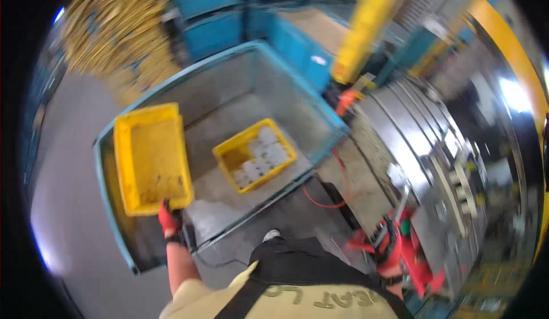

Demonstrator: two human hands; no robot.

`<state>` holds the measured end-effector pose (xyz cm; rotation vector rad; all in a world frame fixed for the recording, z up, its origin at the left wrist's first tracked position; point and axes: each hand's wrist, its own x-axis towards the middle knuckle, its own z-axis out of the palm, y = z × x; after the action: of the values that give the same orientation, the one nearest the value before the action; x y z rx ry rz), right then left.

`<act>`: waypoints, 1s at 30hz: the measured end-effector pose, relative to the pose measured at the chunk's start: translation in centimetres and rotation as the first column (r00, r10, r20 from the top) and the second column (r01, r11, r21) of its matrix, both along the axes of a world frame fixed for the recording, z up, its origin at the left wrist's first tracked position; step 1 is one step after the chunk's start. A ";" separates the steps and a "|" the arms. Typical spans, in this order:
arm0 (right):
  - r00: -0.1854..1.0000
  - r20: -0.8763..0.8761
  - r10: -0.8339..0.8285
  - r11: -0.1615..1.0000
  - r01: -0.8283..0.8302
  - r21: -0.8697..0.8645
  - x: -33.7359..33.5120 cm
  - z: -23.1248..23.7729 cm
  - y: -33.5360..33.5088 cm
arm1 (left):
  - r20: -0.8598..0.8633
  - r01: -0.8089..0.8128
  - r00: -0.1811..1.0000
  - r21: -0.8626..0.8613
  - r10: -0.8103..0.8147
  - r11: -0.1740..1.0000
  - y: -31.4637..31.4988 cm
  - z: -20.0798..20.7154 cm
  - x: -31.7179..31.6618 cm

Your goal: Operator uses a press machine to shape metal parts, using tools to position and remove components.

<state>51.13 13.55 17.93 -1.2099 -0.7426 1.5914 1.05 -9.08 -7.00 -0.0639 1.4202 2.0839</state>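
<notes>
My left hand (170, 223), in a red and black glove, is at the near rim of an empty-looking yellow plastic tub (121, 164). Its fingers appear closed on that rim. The tub sits tilted at the left side of a big blue-rimmed bin (220, 93). Inside the bin stands a smaller yellow crate (226, 163), partly filled with whitish blocky parts (264, 158). Off to the right, my right hand (389, 244), gloved alike, is curled among red cloth or gloves (420, 262) beside the metal table. A thin metal shaft rises near it; blur hides what it grips.
A slotted metal machine table (400, 124) stands at the right, with a yellow post (366, 27) beyond. Stacked blue crates (211, 36) line the back. Flattened yellowish sheets (114, 27) are piled far left. A red hose (326, 206) loops beside the bin.
</notes>
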 end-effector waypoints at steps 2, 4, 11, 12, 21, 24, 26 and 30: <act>0.999 0.020 -0.048 0.998 0.047 0.030 2.1 -2.2 -0.6 | 0.166 0.122 0.972 0.252 -0.167 0.960 2.5 6.1 3.8; 0.982 -0.183 -0.037 0.999 0.034 -0.019 1.9 -2.3 -0.8 | 0.122 0.285 0.944 0.160 -0.306 0.945 2.6 8.9 4.0; 0.737 -0.674 -0.046 0.993 -0.038 -0.109 5.3 0.2 -2.7 | -0.088 0.634 0.762 -0.101 -0.641 0.767 9.5 19.2 9.6; 0.729 -0.682 -0.066 0.994 -0.008 -0.105 6.1 0.1 -3.1 | -0.135 0.656 0.728 -0.143 -0.672 0.741 10.6 20.0 10.4; 0.765 -0.635 -0.111 0.992 0.120 -0.029 12.3 0.2 -7.2 | -0.049 0.915 0.400 0.080 -0.915 0.395 23.6 26.1 23.9; 0.825 -0.540 -0.168 0.973 0.225 0.041 14.0 0.0 -8.6 | -0.104 0.950 0.308 0.085 -0.946 0.300 28.7 25.6 26.5; 0.831 -0.458 -0.315 0.939 0.344 -0.021 13.7 0.9 -9.4 | -0.066 0.953 0.282 0.135 -0.957 0.272 31.8 25.2 27.5; 0.772 -0.577 -0.268 0.933 0.357 0.044 14.8 -0.8 -10.8 | -0.072 0.960 0.212 0.203 -0.975 0.194 38.8 23.2 29.5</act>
<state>65.90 2.71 17.12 -0.6446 -0.2477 1.4657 30.55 29.74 16.15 0.6990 0.7381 1.0274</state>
